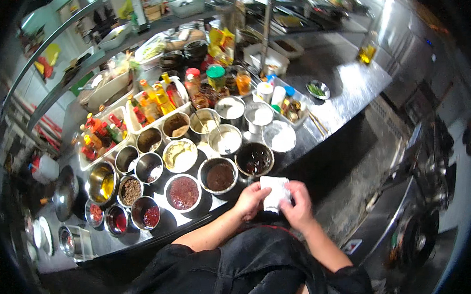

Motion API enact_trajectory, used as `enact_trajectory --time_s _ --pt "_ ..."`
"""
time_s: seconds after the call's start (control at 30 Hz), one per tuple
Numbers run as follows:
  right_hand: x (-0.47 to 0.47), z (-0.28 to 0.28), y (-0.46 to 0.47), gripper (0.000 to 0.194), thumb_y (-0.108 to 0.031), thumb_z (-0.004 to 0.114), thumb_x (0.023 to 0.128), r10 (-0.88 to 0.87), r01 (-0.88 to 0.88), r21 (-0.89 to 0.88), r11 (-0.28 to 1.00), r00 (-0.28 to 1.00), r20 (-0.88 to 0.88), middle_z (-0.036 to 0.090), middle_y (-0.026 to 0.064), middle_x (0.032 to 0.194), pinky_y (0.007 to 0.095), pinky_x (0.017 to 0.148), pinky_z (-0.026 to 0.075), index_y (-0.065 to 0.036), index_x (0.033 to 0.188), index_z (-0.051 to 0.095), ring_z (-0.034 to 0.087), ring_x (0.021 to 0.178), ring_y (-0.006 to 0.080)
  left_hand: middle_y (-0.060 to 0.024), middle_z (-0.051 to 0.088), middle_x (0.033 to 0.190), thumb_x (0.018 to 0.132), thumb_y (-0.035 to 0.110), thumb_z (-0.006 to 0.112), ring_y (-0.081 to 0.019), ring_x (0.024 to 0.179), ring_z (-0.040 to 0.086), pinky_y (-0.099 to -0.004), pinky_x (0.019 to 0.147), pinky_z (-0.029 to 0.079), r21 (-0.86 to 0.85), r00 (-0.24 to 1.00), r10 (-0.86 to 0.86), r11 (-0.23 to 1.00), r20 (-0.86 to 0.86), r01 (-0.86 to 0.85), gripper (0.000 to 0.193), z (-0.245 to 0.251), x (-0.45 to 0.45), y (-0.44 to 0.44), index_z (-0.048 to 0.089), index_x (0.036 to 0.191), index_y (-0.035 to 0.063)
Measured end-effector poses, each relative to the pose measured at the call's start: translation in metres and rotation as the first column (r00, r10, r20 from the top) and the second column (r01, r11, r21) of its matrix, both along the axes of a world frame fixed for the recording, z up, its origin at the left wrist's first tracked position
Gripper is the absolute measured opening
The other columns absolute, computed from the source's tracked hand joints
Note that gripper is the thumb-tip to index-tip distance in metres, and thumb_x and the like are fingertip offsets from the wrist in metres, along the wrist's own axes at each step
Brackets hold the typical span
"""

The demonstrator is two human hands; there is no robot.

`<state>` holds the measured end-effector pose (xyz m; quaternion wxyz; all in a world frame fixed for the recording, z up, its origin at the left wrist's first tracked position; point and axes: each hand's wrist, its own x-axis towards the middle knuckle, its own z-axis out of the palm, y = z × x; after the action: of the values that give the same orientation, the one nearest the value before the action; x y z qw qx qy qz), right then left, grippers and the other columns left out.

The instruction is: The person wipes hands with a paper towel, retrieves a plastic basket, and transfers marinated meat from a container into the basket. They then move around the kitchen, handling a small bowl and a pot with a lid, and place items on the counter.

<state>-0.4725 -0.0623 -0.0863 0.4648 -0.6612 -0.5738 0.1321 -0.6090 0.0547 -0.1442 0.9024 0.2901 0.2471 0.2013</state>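
A folded white cloth or paper towel (274, 194) is held between my two hands, in front of my body at the counter's edge. My left hand (251, 200) pinches its left side, thumb on top. On the opposite side, my right hand (297, 206) grips it with thumb and curled fingers. Just beyond the hands stands a metal pot of dark sauce (255, 159). Left of that pot is one with brown paste (219, 176), then a white-rimmed container of reddish paste (183, 193).
Several metal pots of seasonings cover the steel counter (343, 96). Behind them stand white bins of sauce bottles (158, 101). A small bowl of chopped greens (317, 89) and chopsticks (318, 125) lie to the right. A wok (65, 192) sits at the left, and stove equipment (417, 241) at the lower right.
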Motion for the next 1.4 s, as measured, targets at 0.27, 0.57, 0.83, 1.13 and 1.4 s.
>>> enact_trajectory --time_s 0.27,0.57,0.83,1.13,1.4 --pt "-0.021 -0.021 0.009 0.051 0.003 0.067 0.071 0.001 0.017 -0.111 0.994 0.987 0.164 0.056 0.0199 0.123 0.0401 0.094 0.048 -0.005 0.120 0.055 0.056 0.113 0.0356 -0.0096 0.064 0.109 0.096 0.023 0.048 -0.0216 0.097 0.064 -0.0324 0.084 0.054 -0.375 0.987 -0.123 0.914 0.107 0.154 0.029 -0.011 -0.003 0.008 0.058 0.115 0.0033" --pt "-0.014 -0.027 -0.004 0.025 0.006 0.059 0.083 -0.295 0.239 -0.178 0.955 0.836 -0.463 0.066 0.0071 0.098 0.0310 0.084 0.050 0.000 0.108 0.059 0.061 0.091 0.0144 -0.0092 0.067 0.086 0.091 0.010 0.061 -0.0157 0.074 0.064 -0.0277 0.069 0.054 -0.189 0.974 -0.223 0.955 0.041 0.227 0.010 -0.009 0.014 0.000 0.060 0.096 0.0017" --pt "0.022 -0.004 -0.016 0.024 -0.010 0.052 0.095 -0.071 0.238 -0.026 0.971 0.183 -0.980 0.066 0.0126 0.095 0.0329 0.072 0.055 0.004 0.115 0.054 0.066 0.077 0.0200 -0.0096 0.064 0.082 0.091 0.007 0.061 -0.0160 0.070 0.064 -0.0275 0.063 0.054 0.121 0.963 -0.268 0.956 -0.009 0.267 0.008 0.029 0.057 0.001 0.057 0.092 0.0011" --pt "0.078 -0.026 -0.049 0.024 -0.012 0.053 0.095 -0.039 0.355 -0.017 0.935 0.054 -0.998 0.067 0.0129 0.100 0.0357 0.078 0.055 0.003 0.113 0.057 0.066 0.087 0.0217 -0.0139 0.064 0.086 0.089 0.000 0.055 -0.0203 0.075 0.063 -0.0312 0.066 0.052 0.087 0.932 -0.363 0.929 0.014 0.361 0.003 0.037 0.106 -0.026 0.055 0.087 0.0026" --pt "0.159 -0.045 -0.104 0.026 -0.015 0.062 0.091 -0.059 0.561 -0.006 0.828 0.077 -0.995 0.066 0.0117 0.105 0.0370 0.084 0.052 0.002 0.110 0.059 0.064 0.096 0.0228 -0.0129 0.065 0.088 0.090 0.004 0.057 -0.0192 0.075 0.064 -0.0304 0.068 0.052 0.247 0.833 -0.511 0.797 -0.211 0.551 0.005 0.005 0.146 -0.037 0.057 0.086 0.0010"
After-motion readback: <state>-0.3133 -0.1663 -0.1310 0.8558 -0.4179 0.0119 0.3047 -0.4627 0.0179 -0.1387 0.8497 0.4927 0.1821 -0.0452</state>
